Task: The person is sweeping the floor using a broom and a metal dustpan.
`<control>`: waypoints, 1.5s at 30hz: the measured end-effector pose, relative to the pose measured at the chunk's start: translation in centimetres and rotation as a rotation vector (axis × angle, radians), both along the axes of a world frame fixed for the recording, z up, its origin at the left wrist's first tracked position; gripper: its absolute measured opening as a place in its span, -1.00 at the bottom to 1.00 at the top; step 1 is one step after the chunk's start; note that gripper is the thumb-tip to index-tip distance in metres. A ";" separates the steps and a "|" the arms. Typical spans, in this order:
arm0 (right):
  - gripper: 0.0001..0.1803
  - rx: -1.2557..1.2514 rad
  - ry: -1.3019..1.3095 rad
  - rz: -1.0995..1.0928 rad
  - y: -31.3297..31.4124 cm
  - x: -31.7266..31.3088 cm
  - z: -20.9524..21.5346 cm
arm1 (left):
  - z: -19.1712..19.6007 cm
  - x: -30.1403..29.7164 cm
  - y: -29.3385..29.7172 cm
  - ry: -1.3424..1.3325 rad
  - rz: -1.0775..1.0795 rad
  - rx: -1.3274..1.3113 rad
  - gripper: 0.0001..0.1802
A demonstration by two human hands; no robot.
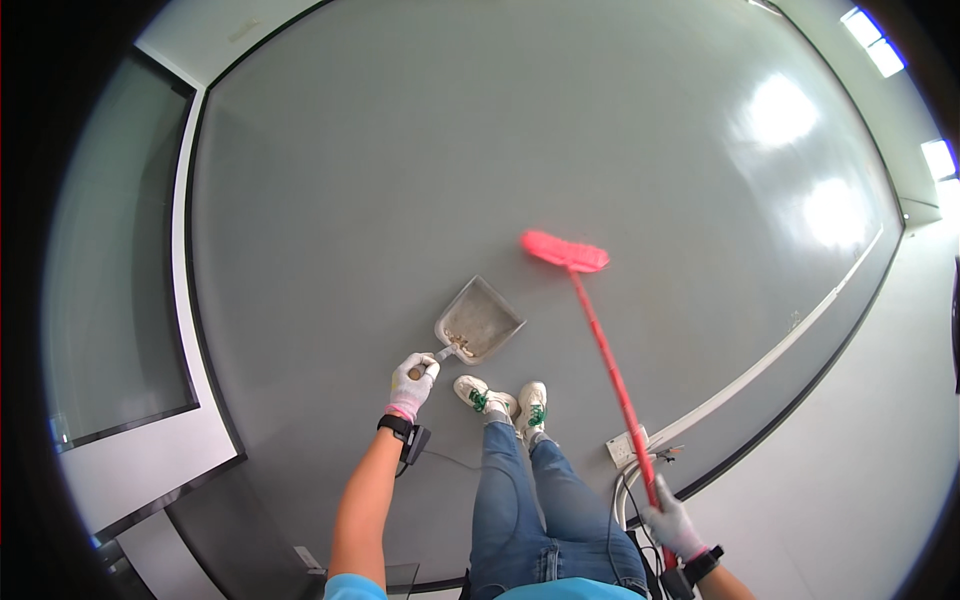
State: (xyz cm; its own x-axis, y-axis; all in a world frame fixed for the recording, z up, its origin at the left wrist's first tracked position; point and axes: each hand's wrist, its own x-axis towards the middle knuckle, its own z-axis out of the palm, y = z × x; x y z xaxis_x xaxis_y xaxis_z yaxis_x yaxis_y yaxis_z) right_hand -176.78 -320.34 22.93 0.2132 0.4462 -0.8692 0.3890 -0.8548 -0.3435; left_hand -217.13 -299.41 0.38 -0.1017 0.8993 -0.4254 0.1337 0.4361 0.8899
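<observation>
My left hand [412,382], in a white glove, is closed round the wooden handle of a grey dustpan [492,312]. The pan rests on the floor ahead of my feet, its open side facing away and to the right. Small pale bits of debris [461,343] lie near its handle end. My gloved right hand [675,520] grips the red pole of a broom [612,370]. The pole slants forward and left to a pink broom head [565,251], which is a little blurred and apart from the dustpan, beyond it to the right.
Grey floor [430,150] spreads ahead. A white power strip [627,446] and looped cables lie by my right leg. White trunking [770,365] runs along the floor at the right, near the wall. A glass panel in a white frame [183,250] stands left.
</observation>
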 end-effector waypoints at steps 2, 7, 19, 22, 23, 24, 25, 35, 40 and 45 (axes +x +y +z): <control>-0.20 -0.009 0.072 0.084 -2.6 -1.5 1.6 | -0.8 0.2 0.1 0.068 -0.020 0.012 -0.94; -0.31 0.028 0.510 -0.282 -6.8 -2.9 5.0 | -2.2 0.3 0.1 0.059 -0.016 0.048 -0.93; -0.32 0.091 0.289 -0.409 -5.4 -0.7 8.3 | -0.2 0.6 -0.5 0.004 0.002 -0.024 -0.93; -0.21 -0.017 0.082 -0.311 -3.5 0.1 5.8 | -0.4 0.9 -0.4 -0.013 -0.061 0.037 -0.94; -0.19 -0.037 -0.024 -0.269 -2.8 0.2 4.8 | -0.4 0.8 -0.4 -0.039 -0.068 0.034 -0.94; -0.19 0.032 0.005 -0.311 -2.5 0.2 3.8 | -0.6 0.6 -0.4 -0.014 -0.089 0.037 -0.93; -0.19 0.043 -0.026 -0.348 -2.0 0.3 2.7 | -0.8 0.5 -0.4 -0.008 -0.101 0.031 -0.93; -0.19 0.088 0.046 -0.451 -5.1 -3.8 -2.4 | -3.2 0.6 -0.4 0.096 -0.163 0.071 -0.91; -0.20 -0.097 0.316 -0.450 -9.1 -7.9 2.8 | -3.5 1.4 -0.1 0.091 -0.163 0.077 -0.91; -0.29 -0.078 0.536 -0.596 -10.5 -8.5 7.4 | -3.4 1.2 -0.1 0.116 -0.158 -0.002 -0.90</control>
